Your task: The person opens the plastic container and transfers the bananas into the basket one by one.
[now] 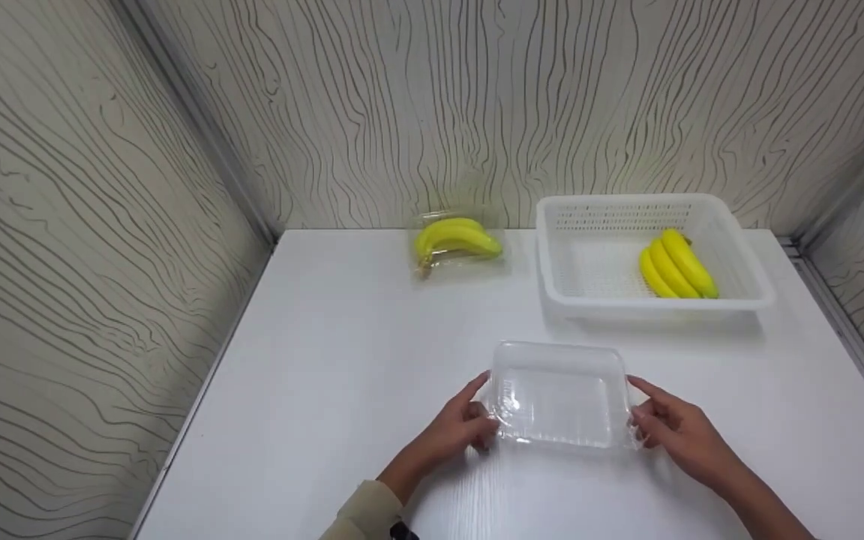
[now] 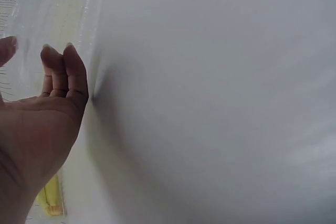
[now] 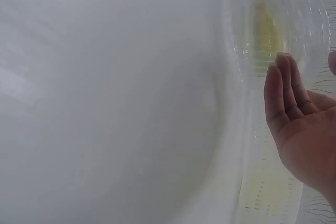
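A clear plastic container [image 1: 561, 401] is held between both hands over the white table, at the lower middle of the head view. My left hand [image 1: 458, 429] grips its left side, the index finger stretched along the edge. On the opposite side, my right hand [image 1: 681, 433] holds the right edge in much the same way. The left wrist view shows the left fingers [image 2: 73, 74] bent at the container's wall. Through the clear plastic [image 3: 294, 19] in the right wrist view, a blurred yellow shape shows beyond the right fingertips.
At the back, a clear plastic box [image 1: 503, 262] holds bananas [image 1: 462, 229]. To its right stands a white perforated basket [image 1: 657, 303] with a bunch of bananas [image 1: 676, 266] inside. Wood-grain patterned panels [image 1: 432, 112] rise behind the table [image 1: 327, 360] and on both sides.
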Motion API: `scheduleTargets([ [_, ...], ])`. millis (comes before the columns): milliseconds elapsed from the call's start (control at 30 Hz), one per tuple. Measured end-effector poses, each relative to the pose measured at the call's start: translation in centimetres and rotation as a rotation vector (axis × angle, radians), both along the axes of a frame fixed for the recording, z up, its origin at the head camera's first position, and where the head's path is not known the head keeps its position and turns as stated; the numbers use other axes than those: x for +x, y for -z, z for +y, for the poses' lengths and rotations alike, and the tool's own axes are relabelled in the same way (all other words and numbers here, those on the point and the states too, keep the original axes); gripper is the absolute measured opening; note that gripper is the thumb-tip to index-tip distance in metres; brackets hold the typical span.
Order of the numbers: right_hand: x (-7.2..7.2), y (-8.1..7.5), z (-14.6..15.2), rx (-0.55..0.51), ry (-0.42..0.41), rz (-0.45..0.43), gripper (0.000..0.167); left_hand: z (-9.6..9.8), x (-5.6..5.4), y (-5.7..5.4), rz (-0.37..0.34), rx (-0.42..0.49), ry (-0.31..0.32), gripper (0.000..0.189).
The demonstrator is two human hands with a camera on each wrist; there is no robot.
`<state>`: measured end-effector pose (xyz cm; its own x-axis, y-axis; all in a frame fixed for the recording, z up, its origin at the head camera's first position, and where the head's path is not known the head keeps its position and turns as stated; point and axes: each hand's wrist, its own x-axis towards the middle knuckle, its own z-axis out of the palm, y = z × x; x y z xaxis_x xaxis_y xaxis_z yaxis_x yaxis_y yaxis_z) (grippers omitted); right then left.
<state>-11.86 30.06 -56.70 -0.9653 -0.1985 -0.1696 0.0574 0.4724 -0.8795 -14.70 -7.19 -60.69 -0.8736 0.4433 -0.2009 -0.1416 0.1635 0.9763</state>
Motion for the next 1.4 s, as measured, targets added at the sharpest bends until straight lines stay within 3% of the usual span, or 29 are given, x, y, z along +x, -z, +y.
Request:
scheduleTargets([
  [233, 0.1, 0.1, 0.1, -0.056, -0.040, 0.014, 0.068, 0.1, -0.2, -0.4, -0.055, 0.052, -0.031, 0.082],
  [400, 0.1, 0.0, -0.2, -0.064, -0.008, 0.004, 0.072, 0.4, -0.4, -0.7, -0.079, 0.059, -0.057, 0.079],
  [667, -0.4, -0.1, -0.8, 0.061, 0.077, -0.111, 0.062, 0.9, -0.4, -1.0, -0.066, 0.102, -0.081, 0.067],
  [900, -0.1, 0.0, -0.8, -0.107, 0.024, -0.178, 0.064, 1.2, -0.5, -0.8, -0.067, 0.102, -0.084, 0.065],
  [1133, -0.3, 0.8, -0.9, -0.221, 0.094, -0.244, 0.050, 1.4, -0.8, -0.7, -0.061, 0.098, -0.099, 0.064],
  [1400, -0.6, 0.9, -1.1, -0.239, 0.091, -0.219, 0.036, 1.6, -1.0, -0.7, -0.051, 0.094, -0.143, 0.063],
])
